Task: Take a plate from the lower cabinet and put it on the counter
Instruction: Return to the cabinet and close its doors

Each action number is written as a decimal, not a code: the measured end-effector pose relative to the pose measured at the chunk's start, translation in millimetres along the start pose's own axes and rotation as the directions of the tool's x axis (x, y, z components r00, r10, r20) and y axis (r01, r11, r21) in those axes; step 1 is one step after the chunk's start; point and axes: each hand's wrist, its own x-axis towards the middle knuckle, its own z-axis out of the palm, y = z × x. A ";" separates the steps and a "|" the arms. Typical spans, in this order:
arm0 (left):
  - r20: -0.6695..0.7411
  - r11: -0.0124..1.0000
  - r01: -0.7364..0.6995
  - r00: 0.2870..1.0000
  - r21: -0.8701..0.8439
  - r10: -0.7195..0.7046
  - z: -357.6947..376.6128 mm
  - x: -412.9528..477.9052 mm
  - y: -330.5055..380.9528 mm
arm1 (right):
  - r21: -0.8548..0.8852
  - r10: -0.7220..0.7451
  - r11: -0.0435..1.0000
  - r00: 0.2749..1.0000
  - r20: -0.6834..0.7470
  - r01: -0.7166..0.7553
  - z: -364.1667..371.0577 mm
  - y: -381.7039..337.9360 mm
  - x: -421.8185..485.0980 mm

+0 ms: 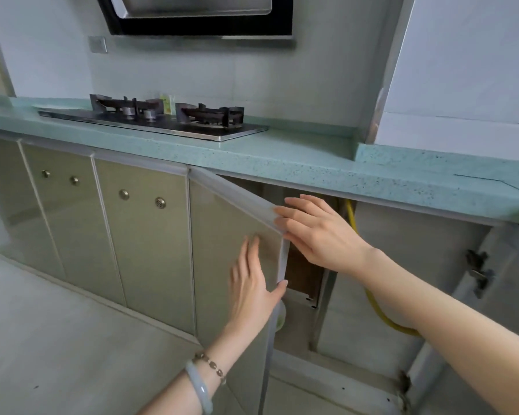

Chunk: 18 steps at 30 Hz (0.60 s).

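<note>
The lower cabinet door (222, 229), pale green with a light frame, stands partly swung out from under the teal counter (282, 157). My left hand (252, 292) lies flat on the door's front, thumb hooked round its free edge. My right hand (315, 232) grips the door's top corner, fingers over the frame. Behind the door the cabinet inside (303, 277) is dark. A pale rounded shape (280, 317) shows just past the door edge; I cannot tell what it is. No plate is clearly in view.
A two-burner gas stove (162, 121) sits on the counter under a range hood (198, 22). A yellow hose (352, 217) runs down inside the cabinet. Another door (492, 265) with hinges hangs open at the right. Closed doors with knobs (141, 235) line the left.
</note>
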 end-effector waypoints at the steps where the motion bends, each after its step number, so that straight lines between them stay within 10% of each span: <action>1: -0.003 1.000 -0.010 1.000 0.007 0.010 5.1 3.7 3.2 | -0.031 -0.007 1.000 1.000 0.000 0.007 0.4 3.3 -1.1; 18: 0.095 0.998 -0.034 0.995 0.062 0.028 52.5 36.6 20.2 | -0.280 0.052 0.959 0.999 0.002 -0.050 26.6 51.6 -15.1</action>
